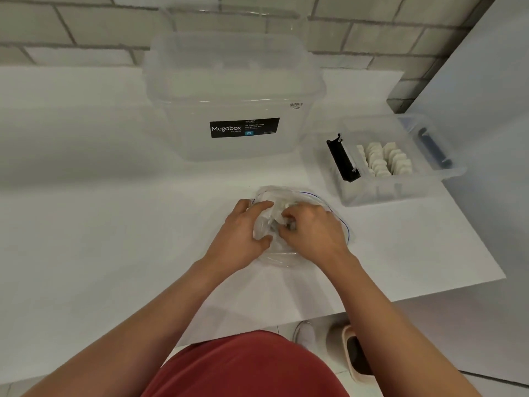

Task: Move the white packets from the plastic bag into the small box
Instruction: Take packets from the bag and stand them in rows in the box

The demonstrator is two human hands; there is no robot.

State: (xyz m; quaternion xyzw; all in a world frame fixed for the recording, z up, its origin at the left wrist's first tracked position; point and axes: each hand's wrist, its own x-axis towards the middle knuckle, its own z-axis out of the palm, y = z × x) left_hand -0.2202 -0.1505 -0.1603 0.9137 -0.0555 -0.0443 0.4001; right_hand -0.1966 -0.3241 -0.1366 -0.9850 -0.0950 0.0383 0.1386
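The clear zip-top plastic bag (300, 196) lies on the white desk (86, 196), right of centre, clamped by the left grip (243, 233) and the right grip (315, 230). White packets (383, 159) are stood in the small clear plastic box (372, 194) at the right edge.

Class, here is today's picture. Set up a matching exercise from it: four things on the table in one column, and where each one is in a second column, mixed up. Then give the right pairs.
Column A
1. plastic bag
2. small box
3. large clear bin
4. rows of white packets

Column B
a. at the back, by the brick wall, bearing a black label
b. standing inside the small box
c. front centre, with the left hand and right hand on it
d. near the right edge of the table, with a black clip

Pairs: 1-c, 2-d, 3-a, 4-b
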